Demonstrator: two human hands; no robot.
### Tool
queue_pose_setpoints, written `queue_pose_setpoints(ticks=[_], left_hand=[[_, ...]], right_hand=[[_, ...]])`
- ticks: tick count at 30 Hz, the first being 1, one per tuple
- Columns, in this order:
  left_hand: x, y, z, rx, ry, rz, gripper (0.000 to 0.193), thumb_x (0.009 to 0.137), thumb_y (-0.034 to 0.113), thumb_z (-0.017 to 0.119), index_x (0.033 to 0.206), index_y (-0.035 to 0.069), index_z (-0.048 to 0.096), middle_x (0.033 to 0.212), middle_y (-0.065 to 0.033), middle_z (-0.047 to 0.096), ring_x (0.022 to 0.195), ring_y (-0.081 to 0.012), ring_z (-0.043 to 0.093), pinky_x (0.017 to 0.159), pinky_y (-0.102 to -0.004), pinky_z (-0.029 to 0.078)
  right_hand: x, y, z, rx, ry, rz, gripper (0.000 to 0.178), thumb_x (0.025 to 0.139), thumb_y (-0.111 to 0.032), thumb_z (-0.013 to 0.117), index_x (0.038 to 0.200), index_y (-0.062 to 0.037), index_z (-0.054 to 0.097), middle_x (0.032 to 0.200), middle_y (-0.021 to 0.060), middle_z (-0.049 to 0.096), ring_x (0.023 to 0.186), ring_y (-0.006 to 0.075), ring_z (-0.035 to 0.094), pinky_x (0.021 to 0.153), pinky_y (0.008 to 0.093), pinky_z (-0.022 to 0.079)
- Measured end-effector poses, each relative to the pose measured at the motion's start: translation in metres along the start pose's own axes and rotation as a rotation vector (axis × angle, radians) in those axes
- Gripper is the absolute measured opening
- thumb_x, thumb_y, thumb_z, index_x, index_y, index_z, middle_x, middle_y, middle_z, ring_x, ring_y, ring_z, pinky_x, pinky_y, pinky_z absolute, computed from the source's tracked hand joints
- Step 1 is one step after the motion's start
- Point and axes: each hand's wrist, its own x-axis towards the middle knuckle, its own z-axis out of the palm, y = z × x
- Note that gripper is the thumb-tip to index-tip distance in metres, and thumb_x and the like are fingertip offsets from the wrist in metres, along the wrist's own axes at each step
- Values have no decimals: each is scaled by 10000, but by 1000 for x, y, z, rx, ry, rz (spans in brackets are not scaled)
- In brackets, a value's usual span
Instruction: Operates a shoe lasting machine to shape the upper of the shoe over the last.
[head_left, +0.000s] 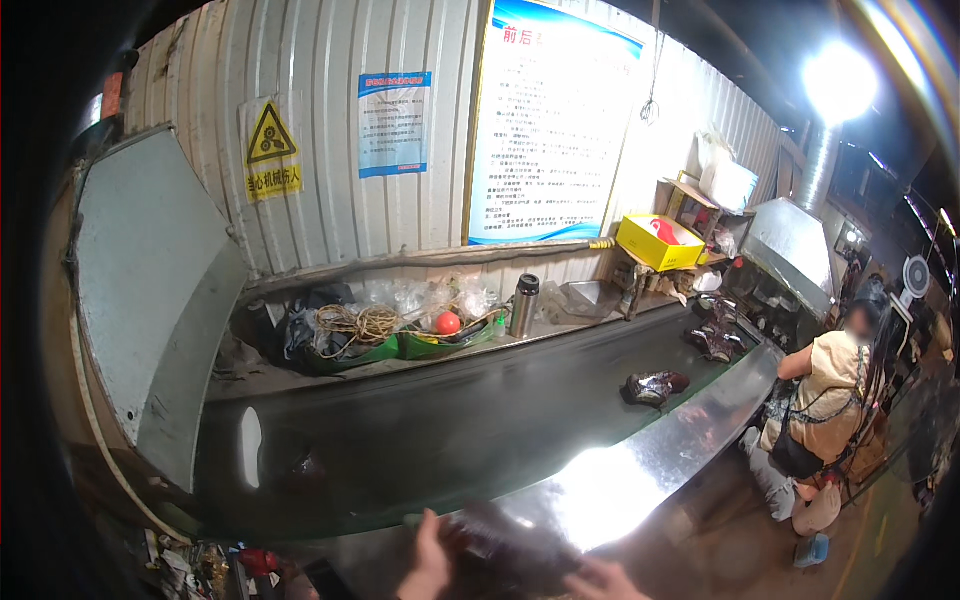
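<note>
Nearest the viewer, at the lower edge, a dark item (510,545) is noted between the person's two hands, motion-blurred and too indistinct to identify with certainty. The left hand (430,562) is partly closed, gripping the item's left end. The right hand (605,580) is at its right end, cut off by the lower edge; how firmly its fingers are closed cannot be told. Beyond them runs a pale metal apron (690,425), glaring under the lamp, and alongside it a dark conveyor belt (430,430). One dark, glossy shoe (655,388) lies on the belt near the apron; a group of similar shoes (714,338) sits farther along. On the ledge behind the belt: coiled rope (355,325), a red ball (447,323) and an upright steel flask (524,308). A co-worker (825,390) is seated at right, beside the far end of the apron.
</note>
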Motion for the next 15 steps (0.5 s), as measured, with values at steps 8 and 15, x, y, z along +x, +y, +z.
queue_pose_setpoints(ticks=[8, 15], left_hand=[[33, 22, -45, 663, 315, 90, 252, 869, 259, 737, 918, 12, 751, 906, -72, 699, 898, -252, 661, 783, -395, 511], [60, 24, -55, 1402, 601, 616, 223, 858, 269, 703, 813, 54, 742, 894, -149, 685, 950, -337, 600, 893, -454, 439]], right_hand=[[18, 56, 88, -389, 77, -752, 621, 796, -41, 671, 1397, -18, 516, 733, 87, 525, 720, 273, 546, 957, 461, 478], [73, 73, 106, -259, 147, -590, 676, 738, -76, 715, 1390, -108, 540, 1150, 194, 572, 1009, 393, 580, 814, 435, 515]])
